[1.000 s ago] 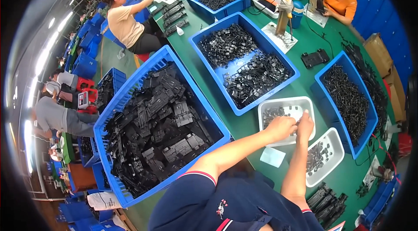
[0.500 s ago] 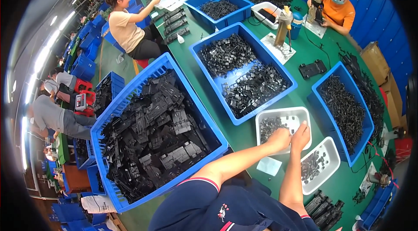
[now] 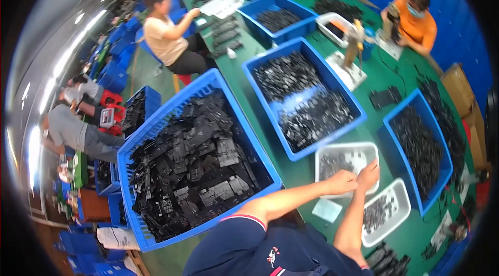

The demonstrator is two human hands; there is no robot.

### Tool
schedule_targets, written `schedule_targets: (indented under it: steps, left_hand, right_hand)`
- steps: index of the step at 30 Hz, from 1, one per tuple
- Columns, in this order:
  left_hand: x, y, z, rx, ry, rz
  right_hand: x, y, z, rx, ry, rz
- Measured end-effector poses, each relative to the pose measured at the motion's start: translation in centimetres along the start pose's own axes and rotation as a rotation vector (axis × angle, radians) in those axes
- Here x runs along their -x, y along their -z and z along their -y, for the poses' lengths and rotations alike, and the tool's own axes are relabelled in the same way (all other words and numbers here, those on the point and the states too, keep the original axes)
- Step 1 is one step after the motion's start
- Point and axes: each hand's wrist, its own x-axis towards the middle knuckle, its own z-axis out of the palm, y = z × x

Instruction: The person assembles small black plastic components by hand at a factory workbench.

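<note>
My left hand and my right hand meet over the near side of a white plastic tray. The fingers of both are closed and pinched together. Whatever sits between them is too small and blurred to make out. Small dark pieces are heaped in that tray, mostly on its left side. Below my right wrist stands a second white tray with more small black pieces in it. A pale square sheet lies on the table by my left forearm.
At my left is a large blue crate of black plastic housings. Beyond the trays stands a blue bin of small parts; another blue bin is at the right. Two people sit at the green table.
The whole view has shifted, so everything appears lower and further right, with some blur. My hands stay together over the tray, with little movement relative to it.
</note>
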Motion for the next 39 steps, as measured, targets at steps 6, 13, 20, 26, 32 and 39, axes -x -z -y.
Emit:
schedule_targets:
  steps: [6, 13, 20, 26, 32, 39]
  left_hand:
    - [0.7, 4.5, -2.4, -0.728, 0.175, 0.131]
    - [-1.8, 3.9, -1.9, -0.621, 0.24, -0.05]
    - [-3.8, 3.2, -4.0, -0.052, 0.278, -0.016]
    - [-2.6, -0.6, -6.0, -0.095, -0.112, -0.053]
    - [-1.3, 1.0, -1.4, -0.399, -0.093, -0.055]
    - [-1.1, 0.4, 3.0, -1.015, -0.288, 0.073]
  right_hand:
    - [-6.5, 4.0, 7.9, 0.0, 0.48, 0.002]
    - [-2.4, 5.0, 9.4, -0.538, -0.162, 0.336]
    - [0.8, 4.3, 8.8, -0.35, -0.078, 0.424]
    - [-3.0, 3.8, 6.3, 0.026, 0.217, -0.161]
    - [-5.4, 6.8, 4.1, -0.763, -0.493, 0.202]
    - [-3.9, 6.9, 0.6, -1.453, -0.888, 0.606]
